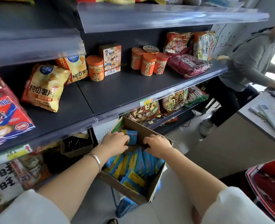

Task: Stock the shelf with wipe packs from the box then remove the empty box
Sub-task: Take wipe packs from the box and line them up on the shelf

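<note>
An open cardboard box [156,185] stands low in front of the shelving, holding several blue and yellow wipe packs [133,168]. My left hand [114,143] reaches into the far end of the box, its fingers curled round a blue wipe pack [132,138]. Beside it, my right hand [157,144] is also inside the box with fingers bent down over the packs; what it holds is hidden. The dark shelf [130,88] above has a bare stretch in its middle.
On the shelf stand chip bags [44,88], orange jars [148,62], a small carton [111,59] and red snack bags [188,65]. A red and blue box [6,117] sits at the left. A person [246,65] stands at the right by a counter [266,120]. A red basket [272,183] is at my right.
</note>
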